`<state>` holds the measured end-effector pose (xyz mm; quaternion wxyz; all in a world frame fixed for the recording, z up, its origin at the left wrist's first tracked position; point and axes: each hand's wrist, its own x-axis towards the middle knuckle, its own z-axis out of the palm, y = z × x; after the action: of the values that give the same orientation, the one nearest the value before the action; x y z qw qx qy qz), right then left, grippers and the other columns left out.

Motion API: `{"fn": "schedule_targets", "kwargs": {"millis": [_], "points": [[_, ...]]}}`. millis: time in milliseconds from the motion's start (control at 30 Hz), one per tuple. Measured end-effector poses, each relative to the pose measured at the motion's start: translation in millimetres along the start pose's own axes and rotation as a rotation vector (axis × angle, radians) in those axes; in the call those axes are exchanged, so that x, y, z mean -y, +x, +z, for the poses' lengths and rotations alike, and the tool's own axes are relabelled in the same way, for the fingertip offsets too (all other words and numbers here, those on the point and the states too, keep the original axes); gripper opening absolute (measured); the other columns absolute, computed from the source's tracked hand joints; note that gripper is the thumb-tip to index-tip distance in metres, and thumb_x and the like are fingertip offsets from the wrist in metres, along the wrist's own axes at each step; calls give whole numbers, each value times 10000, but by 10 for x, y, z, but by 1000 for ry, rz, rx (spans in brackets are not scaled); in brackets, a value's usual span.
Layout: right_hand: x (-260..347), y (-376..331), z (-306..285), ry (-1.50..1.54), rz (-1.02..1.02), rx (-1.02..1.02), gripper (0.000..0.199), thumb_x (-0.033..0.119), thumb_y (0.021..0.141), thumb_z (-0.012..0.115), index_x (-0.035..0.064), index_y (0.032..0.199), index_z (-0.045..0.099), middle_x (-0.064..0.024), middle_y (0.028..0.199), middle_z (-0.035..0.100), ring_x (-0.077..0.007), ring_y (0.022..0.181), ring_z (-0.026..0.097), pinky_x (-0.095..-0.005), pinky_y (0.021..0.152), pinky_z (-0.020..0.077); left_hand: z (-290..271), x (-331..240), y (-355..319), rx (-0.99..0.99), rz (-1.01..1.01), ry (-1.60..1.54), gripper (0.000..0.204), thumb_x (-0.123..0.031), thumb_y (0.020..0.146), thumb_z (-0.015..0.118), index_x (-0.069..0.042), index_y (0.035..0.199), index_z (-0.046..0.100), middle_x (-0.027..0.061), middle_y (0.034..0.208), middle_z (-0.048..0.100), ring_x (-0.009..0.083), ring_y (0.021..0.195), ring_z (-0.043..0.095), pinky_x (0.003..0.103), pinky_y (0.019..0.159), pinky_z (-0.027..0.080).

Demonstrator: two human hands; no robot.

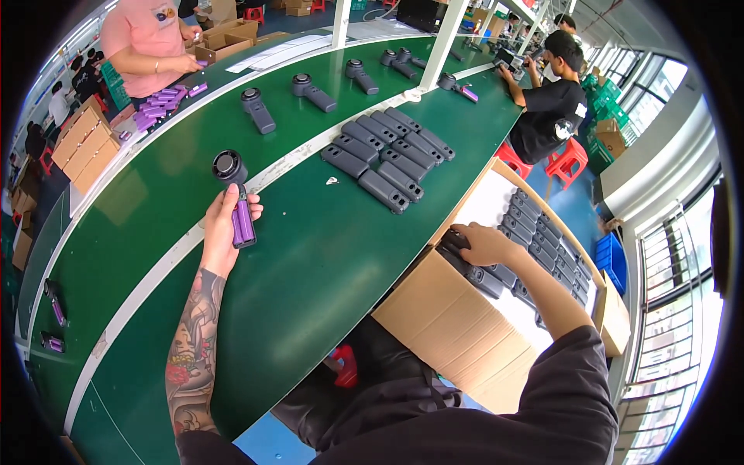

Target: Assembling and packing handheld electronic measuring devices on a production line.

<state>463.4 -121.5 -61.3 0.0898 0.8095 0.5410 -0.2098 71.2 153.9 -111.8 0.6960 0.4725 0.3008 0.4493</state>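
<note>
My left hand (pixel 222 225) is closed round a small handheld fan (pixel 229 167) above the green bench. The fan has a dark round head, and purple battery cells (pixel 243 221) show in its uncovered handle. My right hand (pixel 488 244) reaches into a cardboard box (pixel 457 325) at the bench's near right edge. Its fingers curl over a dark grey handle cover (pixel 453 239) at the box's left end; the fingertips are partly hidden. Rows of similar grey covers (pixel 542 232) lie in the box on white lining. More grey covers (pixel 391 163) are grouped on the bench ahead.
Several assembled fans (pixel 313 93) stand spaced along the green belt (pixel 147 201) beyond a pale rail. A white post (pixel 443 46) rises from the bench. A person (pixel 147 46) handles purple cells across the belt; another person (pixel 554 101) sits far right. Red stools (pixel 568 163) stand nearby.
</note>
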Motion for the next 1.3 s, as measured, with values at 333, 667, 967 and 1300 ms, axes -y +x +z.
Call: {"fn": "schedule_targets", "kwargs": {"millis": [333, 667, 967, 1300], "points": [[7, 58, 16, -86, 26, 31, 615, 196, 857, 582, 100, 1450, 451, -207, 1214, 615, -367, 1014, 632, -428, 877, 510, 8, -7, -5, -8, -1, 36, 313, -321, 1026, 549, -18, 1098, 561, 92, 929, 677, 147, 785, 659, 249, 723, 550], [55, 35, 135, 59, -122, 92, 652, 225, 850, 621, 87, 1457, 429, -209, 1225, 607, -366, 1042, 624, -426, 884, 511, -8, -6, 32, -16, -5, 42, 326, -328, 1023, 555, -15, 1113, 564, 93, 943, 683, 144, 792, 663, 242, 723, 550], [269, -68, 114, -242, -18, 123, 701, 266, 842, 663, 91, 1470, 406, -211, 1214, 606, -360, 997, 644, -430, 859, 521, -6, -11, 21, -31, -6, 40, 344, -326, 1024, 554, -5, 1146, 563, 93, 947, 685, 144, 790, 664, 241, 719, 550], [257, -232, 36, -314, -31, 8, 683, 234, 859, 669, 110, 1474, 398, -200, 1138, 643, -324, 915, 676, -392, 801, 543, 18, -6, -17, -31, -8, 24, 332, -313, 1029, 545, -2, 1144, 559, 94, 933, 682, 150, 794, 667, 244, 721, 552]]}}
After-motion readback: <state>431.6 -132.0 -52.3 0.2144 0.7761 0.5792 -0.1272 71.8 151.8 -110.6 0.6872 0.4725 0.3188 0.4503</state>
